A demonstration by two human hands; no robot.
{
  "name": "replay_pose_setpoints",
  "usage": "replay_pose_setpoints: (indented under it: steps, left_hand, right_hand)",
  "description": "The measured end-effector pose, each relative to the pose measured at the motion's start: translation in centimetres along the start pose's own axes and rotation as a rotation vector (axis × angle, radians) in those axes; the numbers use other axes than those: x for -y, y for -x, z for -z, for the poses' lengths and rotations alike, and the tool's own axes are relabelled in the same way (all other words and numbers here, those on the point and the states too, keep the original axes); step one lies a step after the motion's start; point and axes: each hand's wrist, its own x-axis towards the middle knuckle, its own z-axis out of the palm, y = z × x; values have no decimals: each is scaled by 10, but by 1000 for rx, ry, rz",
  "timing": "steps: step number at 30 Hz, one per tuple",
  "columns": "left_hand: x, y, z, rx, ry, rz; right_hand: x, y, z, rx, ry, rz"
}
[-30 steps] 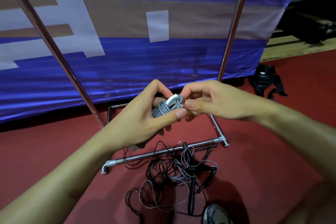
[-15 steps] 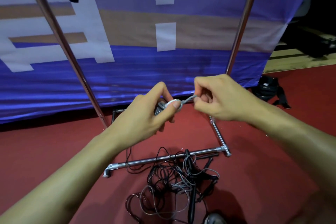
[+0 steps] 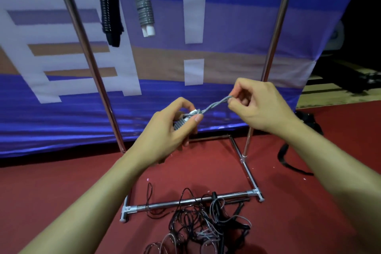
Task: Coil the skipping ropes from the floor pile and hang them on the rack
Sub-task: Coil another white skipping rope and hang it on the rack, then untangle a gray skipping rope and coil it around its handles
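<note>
Grey rope (image 3: pixel 181 122), wound into a tight coil, sat inside the left hand (image 3: pixel 165 134), thumb and curled fingers (image 3: pixel 198 118) closed round it. A twisted strand (image 3: pixel 216 103) ran up and right from the coil to the right hand (image 3: pixel 261 105), pinched at its fingertips. Below, the pile (image 3: pixel 206 227) of loose ropes lay on the red floor (image 3: pixel 61 187), across the rack (image 3: pixel 189 202) base bar. Two coiled ropes (image 3: pixel 144 0) hung at upper left.

Dim, soft focus, wide-angle edge bowing
</note>
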Motion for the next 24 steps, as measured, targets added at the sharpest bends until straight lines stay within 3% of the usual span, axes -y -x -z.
replay_pose_setpoints:
  steps: [5, 14, 19, 24]
  left_hand:
    - [-16, -19, 19, -68, -26, -32]
    - [-54, -59, 59, -178, 73, -87]
    - [-78, -103, 84, -232, -45, -153]
    - [-102, -149, 113, -331, -104, -153]
  right_hand:
    - [25, -27, 15, 113, -349, 25]
    - [76, -97, 65, 78, -277, 100]
    - [103, -152, 87, 35, -408, 73]
    - [128, -214, 101, -79, -343, 117]
